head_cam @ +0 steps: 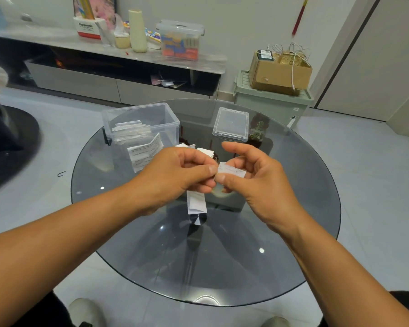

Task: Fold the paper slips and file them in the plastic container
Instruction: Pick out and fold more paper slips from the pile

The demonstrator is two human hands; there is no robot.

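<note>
We hold a small white paper slip (232, 172) up over the middle of the round dark glass table (293, 232). Our left hand (172, 175) pinches one end of it with thumb and fingers. Our right hand (257, 182) pinches the other end, and its pointing finger sticks up loose. A longer white strip (196, 202) hangs down under our left hand (it may be the same slip or a second one, we cannot tell).

The slip looks very light and thin. It should bend easily and could tear or crumple if we pull hard. We think it is best to hold it by the ends and press the fold flat with our fingertips.

The clear plastic container (141, 122) stands open near the far left edge of the table, with folded slips already standing in it. Its clear lid (230, 123) lies near the far edge, to the right of it. More printed slips (144, 154) lie just in front of the container.

The words on the slip are too small to read. Our hands hide how many folds it has. Dark things behind our hands are hard to make out.
</note>
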